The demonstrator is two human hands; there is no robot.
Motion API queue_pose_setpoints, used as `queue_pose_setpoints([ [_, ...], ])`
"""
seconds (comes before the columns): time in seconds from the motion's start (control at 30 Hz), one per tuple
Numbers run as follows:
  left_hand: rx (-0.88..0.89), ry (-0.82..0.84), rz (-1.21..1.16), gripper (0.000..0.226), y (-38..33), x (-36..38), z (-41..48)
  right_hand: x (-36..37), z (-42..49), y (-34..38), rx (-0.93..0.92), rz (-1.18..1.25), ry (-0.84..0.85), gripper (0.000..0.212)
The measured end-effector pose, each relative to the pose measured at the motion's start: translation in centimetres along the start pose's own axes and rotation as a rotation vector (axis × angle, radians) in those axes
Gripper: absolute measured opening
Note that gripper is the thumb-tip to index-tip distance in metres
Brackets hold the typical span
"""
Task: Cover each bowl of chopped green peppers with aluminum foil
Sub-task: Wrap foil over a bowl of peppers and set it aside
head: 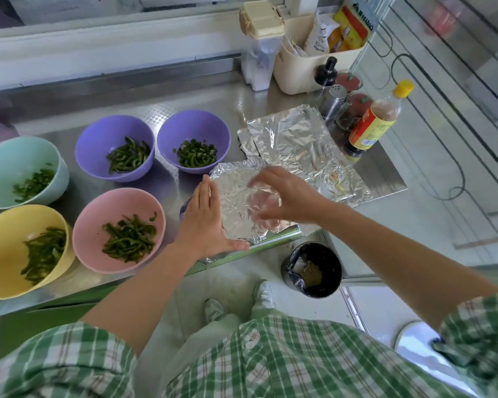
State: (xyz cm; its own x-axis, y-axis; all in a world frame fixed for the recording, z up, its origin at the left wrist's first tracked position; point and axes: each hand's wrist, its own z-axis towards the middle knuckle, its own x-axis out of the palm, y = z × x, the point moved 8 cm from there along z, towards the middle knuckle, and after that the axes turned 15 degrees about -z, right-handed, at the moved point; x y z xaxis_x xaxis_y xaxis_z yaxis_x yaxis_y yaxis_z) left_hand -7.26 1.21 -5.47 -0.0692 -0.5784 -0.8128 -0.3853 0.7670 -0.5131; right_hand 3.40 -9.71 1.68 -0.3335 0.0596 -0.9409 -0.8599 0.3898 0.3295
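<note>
A sheet of aluminum foil (236, 202) lies over a bowl at the counter's front edge; only a purple sliver of that bowl (183, 208) shows. My left hand (206, 222) presses flat against the foil's left side, fingers straight. My right hand (285, 196) hovers over the foil with fingers spread and blurred. Uncovered bowls of chopped green peppers stand to the left: two purple bowls (92, 147) (170, 133), a pink bowl (95, 222), a yellow bowl (3, 254) and a mint bowl (9, 162).
Spare foil sheets (293, 142) lie behind the covered bowl. Sauce bottles (371, 124), a shaker (332, 100) and a cream caddy (296, 67) crowd the back right corner. A black bin (314, 268) stands on the floor below the steel counter (167, 191).
</note>
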Motion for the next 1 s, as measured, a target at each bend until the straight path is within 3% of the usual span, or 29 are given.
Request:
queue_pose_setpoints([
  [0.07, -0.009, 0.004, -0.001, 0.159, 0.1, 0.1, 0.0, 2.0, 2.1, 0.0, -0.093, -0.235, 0.177, 0.124],
  [0.1, -0.014, 0.005, -0.003, 0.159, 0.2, 0.1, 0.0, 3.4, 2.6, -0.4, -0.117, -0.314, 0.296, 0.140],
  [0.17, -0.022, 0.009, -0.011, 0.159, 0.4, 0.3, 0.1, 5.2, 2.8, -1.0, -0.167, -0.420, 0.412, 0.152],
  [0.43, -0.007, -0.042, -0.047, 0.157, 0.6, 0.4, 0.1, 5.9, 3.6, -1.4, -0.188, -0.491, 0.454, 0.158],
  [0.67, 0.003, -0.073, -0.101, 0.152, 1.2, 0.8, 0.4, 6.4, 3.7, -1.9, -0.138, -0.401, 0.459, 0.155],
  [0.93, 0.041, -0.110, -0.379, 0.146, 1.4, 1.1, -0.3, 6.3, 3.2, -1.7, -0.120, -0.329, 0.417, 0.153],
  [1.0, 0.022, -0.112, -0.429, 0.155, 1.4, 1.4, -0.7, 6.4, 3.1, -1.7, -0.117, -0.310, 0.398, 0.153],
])
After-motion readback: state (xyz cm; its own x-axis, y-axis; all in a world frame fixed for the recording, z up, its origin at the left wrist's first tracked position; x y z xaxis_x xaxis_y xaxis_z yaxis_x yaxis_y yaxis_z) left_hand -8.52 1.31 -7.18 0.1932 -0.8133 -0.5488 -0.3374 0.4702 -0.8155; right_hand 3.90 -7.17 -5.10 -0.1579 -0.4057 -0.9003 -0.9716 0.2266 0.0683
